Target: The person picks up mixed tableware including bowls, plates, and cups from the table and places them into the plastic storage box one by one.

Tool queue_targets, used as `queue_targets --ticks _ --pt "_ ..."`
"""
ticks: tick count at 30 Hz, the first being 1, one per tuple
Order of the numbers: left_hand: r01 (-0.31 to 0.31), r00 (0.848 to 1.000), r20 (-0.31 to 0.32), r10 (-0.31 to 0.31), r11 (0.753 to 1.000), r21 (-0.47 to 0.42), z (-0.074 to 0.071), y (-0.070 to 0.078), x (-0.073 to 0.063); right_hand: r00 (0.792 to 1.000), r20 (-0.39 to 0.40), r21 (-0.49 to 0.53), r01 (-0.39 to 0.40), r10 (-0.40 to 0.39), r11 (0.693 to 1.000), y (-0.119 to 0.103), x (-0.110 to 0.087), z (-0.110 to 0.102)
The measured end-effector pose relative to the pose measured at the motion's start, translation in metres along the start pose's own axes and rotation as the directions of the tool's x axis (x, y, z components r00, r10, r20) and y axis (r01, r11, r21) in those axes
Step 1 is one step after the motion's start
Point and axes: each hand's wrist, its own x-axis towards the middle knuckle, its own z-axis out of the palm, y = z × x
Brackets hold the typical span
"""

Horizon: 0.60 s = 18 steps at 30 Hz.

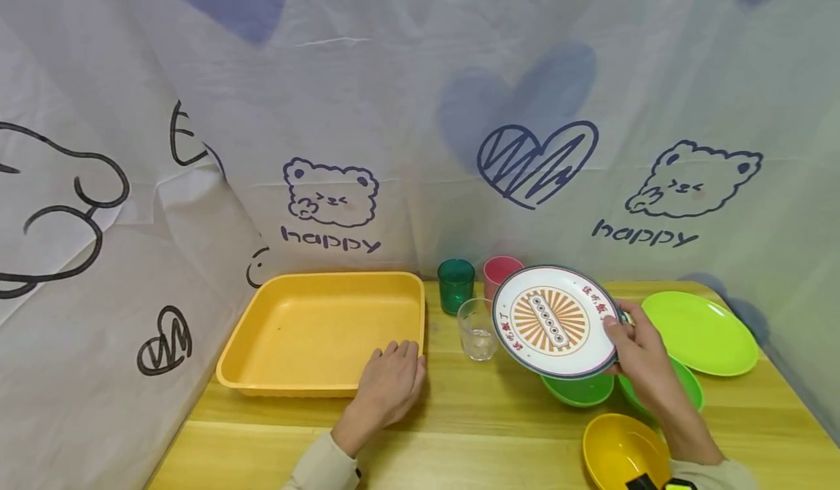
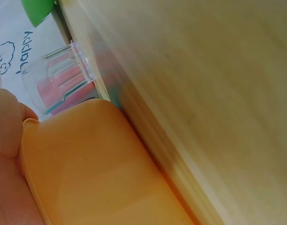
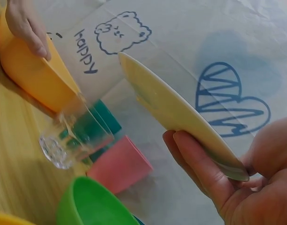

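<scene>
My right hand (image 1: 646,351) holds a white plate (image 1: 547,322) by its right edge, thumb on top and fingers underneath. The plate has a dark rim and an orange sunburst print, and is tilted above the green bowls; its pale underside shows in the right wrist view. My left hand (image 1: 394,377) grips the rim at the front right corner of an orange-yellow tray (image 1: 315,388). In the left wrist view the tray's outer wall (image 2: 96,159) fills the lower part, with the hand at the left edge.
A clear glass (image 1: 477,333), a dark green cup (image 1: 456,286) and a pink cup (image 1: 502,270) stand right of the tray. Two green bowls (image 1: 580,390), a yellow bowl (image 1: 620,450) and a lime-green plate (image 1: 702,333) are at the right. A printed cloth (image 1: 420,111) hangs behind.
</scene>
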Motion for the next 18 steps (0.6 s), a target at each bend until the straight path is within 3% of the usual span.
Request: queue_targets --ticks 18 --pt "0.015 0.999 0.038 -0.014 0.999 -0.042 -0.010 0.000 -0.001 0.999 0.020 0.065 -0.031 0.030 0.997 -0.014 0.012 0.049"
